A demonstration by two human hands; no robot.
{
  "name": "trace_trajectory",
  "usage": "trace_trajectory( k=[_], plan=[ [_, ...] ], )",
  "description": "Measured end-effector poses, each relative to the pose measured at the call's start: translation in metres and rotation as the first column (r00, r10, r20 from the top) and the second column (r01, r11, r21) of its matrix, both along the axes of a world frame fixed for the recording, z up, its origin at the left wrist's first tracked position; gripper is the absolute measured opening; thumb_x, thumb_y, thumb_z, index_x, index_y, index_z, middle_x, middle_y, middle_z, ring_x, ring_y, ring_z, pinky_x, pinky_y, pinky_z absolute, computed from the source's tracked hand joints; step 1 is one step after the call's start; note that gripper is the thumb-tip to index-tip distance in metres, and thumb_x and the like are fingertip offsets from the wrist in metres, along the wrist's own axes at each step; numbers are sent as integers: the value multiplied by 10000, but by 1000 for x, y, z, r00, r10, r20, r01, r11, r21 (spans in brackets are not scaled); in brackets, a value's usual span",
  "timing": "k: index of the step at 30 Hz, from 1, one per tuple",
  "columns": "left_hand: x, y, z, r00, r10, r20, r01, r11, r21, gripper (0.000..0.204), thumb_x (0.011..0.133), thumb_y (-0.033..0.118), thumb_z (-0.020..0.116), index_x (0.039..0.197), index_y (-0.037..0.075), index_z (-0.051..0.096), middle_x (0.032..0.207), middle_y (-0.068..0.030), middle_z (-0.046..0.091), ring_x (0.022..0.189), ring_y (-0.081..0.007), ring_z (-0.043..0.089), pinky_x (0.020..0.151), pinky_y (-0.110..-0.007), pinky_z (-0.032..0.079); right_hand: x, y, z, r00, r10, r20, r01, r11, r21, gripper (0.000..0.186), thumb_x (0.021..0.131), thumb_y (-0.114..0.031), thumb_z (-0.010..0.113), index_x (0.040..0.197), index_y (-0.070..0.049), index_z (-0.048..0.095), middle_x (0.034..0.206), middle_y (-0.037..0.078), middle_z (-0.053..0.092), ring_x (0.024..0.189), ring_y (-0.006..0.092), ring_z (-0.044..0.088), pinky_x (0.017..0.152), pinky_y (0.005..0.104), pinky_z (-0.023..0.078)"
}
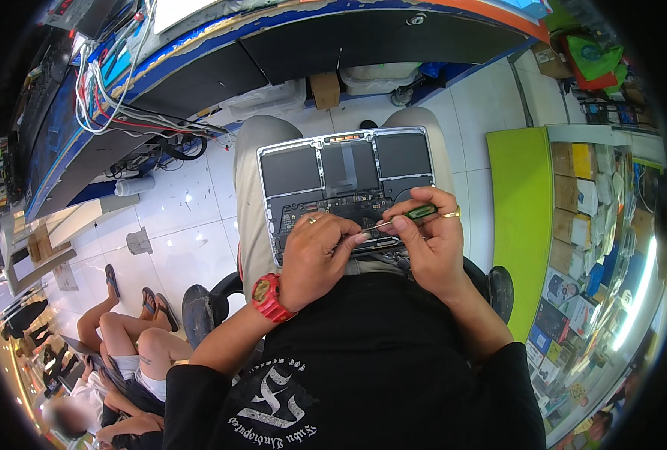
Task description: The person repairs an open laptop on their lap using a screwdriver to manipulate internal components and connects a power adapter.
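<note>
An opened laptop (pixel 348 161) lies across my thighs, its inside facing up, with black battery cells along the far side and a circuit board (pixel 348 201) nearer me. My right hand (pixel 432 244) holds a small screwdriver (pixel 422 212) by its green handle, the thin shaft slanting left above the laptop. At the shaft's tip, the thumb and forefinger of my left hand (pixel 320 251) are pinched together. Whether a small part sits between them is too fine to see. Both hands hover over the laptop's near half. A red watch (pixel 267 294) is on my left wrist.
Ahead stands a workbench with dark drawers (pixel 296 52); loose cables (pixel 112 97) hang off its left end. Clear plastic bins (pixel 378 77) sit beneath it. To my right is a green-edged display case (pixel 509 225) with boxes. Seated people (pixel 142 352) are at the lower left.
</note>
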State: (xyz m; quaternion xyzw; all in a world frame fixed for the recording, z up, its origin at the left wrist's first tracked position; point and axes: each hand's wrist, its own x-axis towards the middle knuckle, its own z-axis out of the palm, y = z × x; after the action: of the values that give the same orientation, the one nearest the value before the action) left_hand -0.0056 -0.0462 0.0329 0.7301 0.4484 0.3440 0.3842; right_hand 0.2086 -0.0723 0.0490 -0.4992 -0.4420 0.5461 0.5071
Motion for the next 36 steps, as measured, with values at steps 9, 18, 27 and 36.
trace_trajectory(
  k=[9,18,27,36],
  plan=[
    [1,-2,0,993,22,-115,-30,998,-60,237,916,146,872,1081,29,750,956,-93,739,887,-311,694,894,-434,512,3,1,-10,992,-33,120,23,996,88,417,1073,2,704,1428,18,485,1133,177,772,1012,227,789,858,336,638],
    [-4,4,-11,881,-58,-470,126,985,115,297,963,214,809,1198,36,770,1074,-124,655,1034,-342,618,1045,-490,440,6,17,-38,766,-103,635,-100,956,276,332,1012,-38,780,1301,12,624,1024,172,801,879,339,811,757,407,639],
    [-5,3,-20,864,-42,-501,128,982,139,266,980,139,766,1218,20,761,1051,-110,657,1010,-324,621,1087,-504,436,3,23,-47,742,-109,661,-129,945,300,282,1006,-42,783,1252,12,655,1000,177,798,850,356,804,737,418,629],
    [-6,2,-21,843,-61,-535,144,983,116,309,1006,210,745,1249,21,757,1079,-121,664,1063,-327,633,1121,-540,440,2,24,-50,750,-93,655,-123,953,276,277,1015,-47,773,1250,13,639,1010,178,796,849,359,804,728,424,627]
  ],
)
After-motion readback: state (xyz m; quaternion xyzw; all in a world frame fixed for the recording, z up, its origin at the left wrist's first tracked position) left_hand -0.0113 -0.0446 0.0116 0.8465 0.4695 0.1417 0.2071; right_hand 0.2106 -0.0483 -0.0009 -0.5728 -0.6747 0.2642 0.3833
